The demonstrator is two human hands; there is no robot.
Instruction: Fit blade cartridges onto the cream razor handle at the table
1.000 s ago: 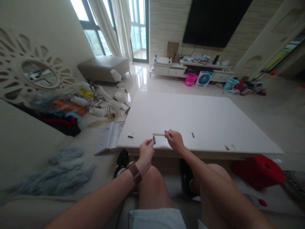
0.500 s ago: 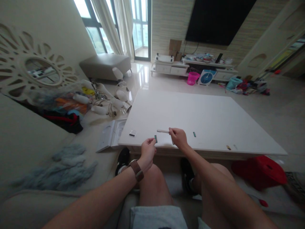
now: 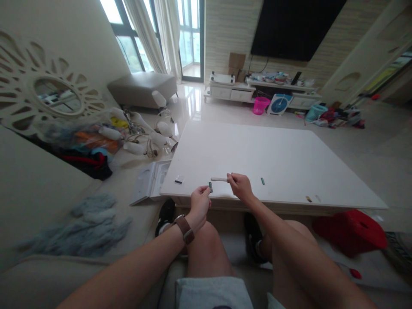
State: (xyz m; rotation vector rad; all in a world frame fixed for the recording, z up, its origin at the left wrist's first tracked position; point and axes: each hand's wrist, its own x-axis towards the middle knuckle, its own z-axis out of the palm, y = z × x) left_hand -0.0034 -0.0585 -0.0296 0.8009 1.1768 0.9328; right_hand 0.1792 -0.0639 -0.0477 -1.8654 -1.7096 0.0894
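Observation:
My left hand (image 3: 200, 201), closed in a pinch above the table's near edge, holds a small dark green strip (image 3: 210, 187) that looks like a circuit board. Facing it, my right hand (image 3: 240, 185) is closed around a thin, pale stick-like tool (image 3: 219, 179). The tool points left, its tip just above the strip; whether they touch I cannot tell. A similar green strip (image 3: 262, 181) lies on the white table (image 3: 251, 150), to the right of my right hand. Left of my left hand is a small clear packet (image 3: 179, 180) with a dark band.
Small flat pieces (image 3: 309, 199) lie near the table's right front edge. An open white box (image 3: 149, 182) stands on the floor at the table's left. A red stool (image 3: 350, 231) is to the right of my knees. A lamp with several white shades (image 3: 157, 137) lies at the left.
My right hand has shifted slightly left, and the tool's tip is a little lower and closer to the strip. My left hand has hardly moved.

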